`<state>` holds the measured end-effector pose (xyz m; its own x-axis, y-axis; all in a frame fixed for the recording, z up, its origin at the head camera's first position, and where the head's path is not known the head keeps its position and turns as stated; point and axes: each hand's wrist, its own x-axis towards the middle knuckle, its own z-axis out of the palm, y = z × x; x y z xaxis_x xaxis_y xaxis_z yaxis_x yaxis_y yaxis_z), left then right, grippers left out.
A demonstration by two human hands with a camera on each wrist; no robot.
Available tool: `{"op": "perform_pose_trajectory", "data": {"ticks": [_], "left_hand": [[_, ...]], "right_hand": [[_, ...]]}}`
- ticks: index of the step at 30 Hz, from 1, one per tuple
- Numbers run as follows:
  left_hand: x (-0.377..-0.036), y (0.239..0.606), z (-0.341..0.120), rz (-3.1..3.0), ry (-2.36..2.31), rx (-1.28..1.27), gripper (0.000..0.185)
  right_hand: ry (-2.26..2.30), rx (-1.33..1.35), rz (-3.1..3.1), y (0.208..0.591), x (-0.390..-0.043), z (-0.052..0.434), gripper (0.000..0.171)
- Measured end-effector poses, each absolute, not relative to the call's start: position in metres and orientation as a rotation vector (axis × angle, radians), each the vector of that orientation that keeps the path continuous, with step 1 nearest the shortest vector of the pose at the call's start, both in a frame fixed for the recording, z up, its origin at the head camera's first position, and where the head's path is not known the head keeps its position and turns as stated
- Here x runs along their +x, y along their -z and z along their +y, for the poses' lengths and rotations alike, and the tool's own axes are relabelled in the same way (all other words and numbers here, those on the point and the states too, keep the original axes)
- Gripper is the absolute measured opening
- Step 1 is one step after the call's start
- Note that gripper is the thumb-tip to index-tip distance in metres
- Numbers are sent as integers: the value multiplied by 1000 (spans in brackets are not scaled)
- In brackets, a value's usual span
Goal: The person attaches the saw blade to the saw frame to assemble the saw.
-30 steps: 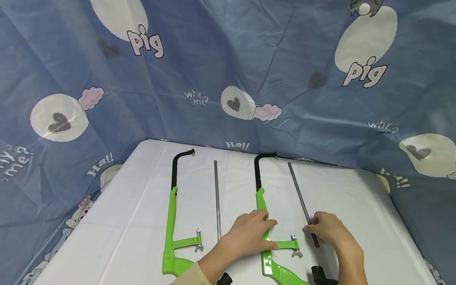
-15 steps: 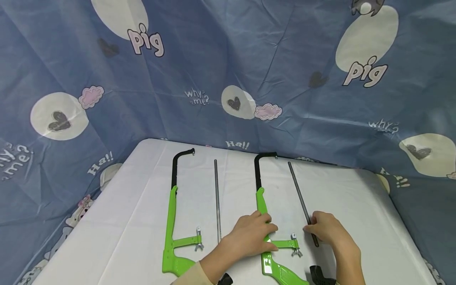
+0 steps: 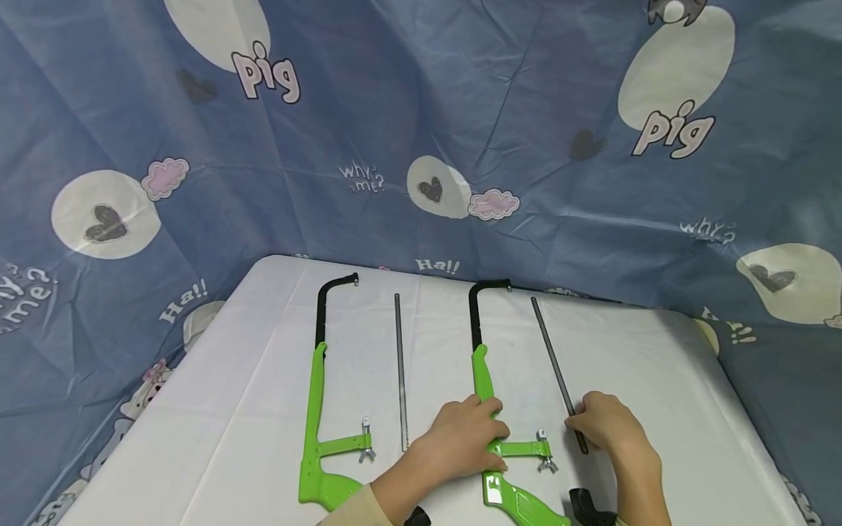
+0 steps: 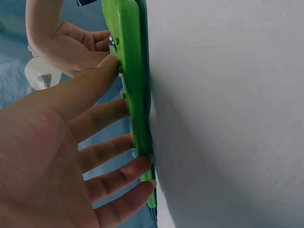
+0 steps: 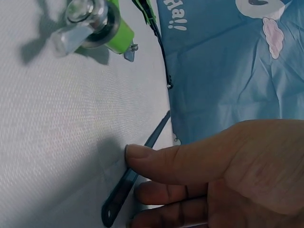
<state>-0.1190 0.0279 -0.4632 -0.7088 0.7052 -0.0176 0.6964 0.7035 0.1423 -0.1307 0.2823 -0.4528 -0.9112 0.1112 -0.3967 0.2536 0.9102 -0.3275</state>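
Observation:
Two green hacksaw frames with black front arms lie on the white-covered table. My left hand (image 3: 463,440) rests on the right hacksaw frame (image 3: 483,374), near its crossbar. In the left wrist view, the spread fingers (image 4: 111,178) and thumb touch along the green edge. My right hand (image 3: 608,424) pinches the lower part of a dark, thin hacksaw blade (image 3: 554,358) to the right of that frame. The right wrist view has the thumb across the hacksaw blade (image 5: 118,194), with its holed end sticking out past it. A wing nut (image 3: 548,464) sits at the crossbar's end.
The left hacksaw frame (image 3: 314,409) lies beside a second blade (image 3: 400,365), whose lower end meets the left forearm in the head view. White cloth covers the table (image 3: 250,351). A blue printed curtain (image 3: 368,109) hangs behind it.
My left hand's fingers have drawn slightly down and left along the right frame. My right hand shifts a little on the blade; frames and blades stay in place.

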Motion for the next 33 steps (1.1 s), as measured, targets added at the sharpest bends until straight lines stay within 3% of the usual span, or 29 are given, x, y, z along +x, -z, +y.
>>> {"op": "perform_pose_trajectory", "data": {"ticks": [33], "left_hand": [[-105, 469, 43, 2938, -348, 984, 37]], "right_hand": [[458, 333, 2774, 455, -134, 273, 18]]}}
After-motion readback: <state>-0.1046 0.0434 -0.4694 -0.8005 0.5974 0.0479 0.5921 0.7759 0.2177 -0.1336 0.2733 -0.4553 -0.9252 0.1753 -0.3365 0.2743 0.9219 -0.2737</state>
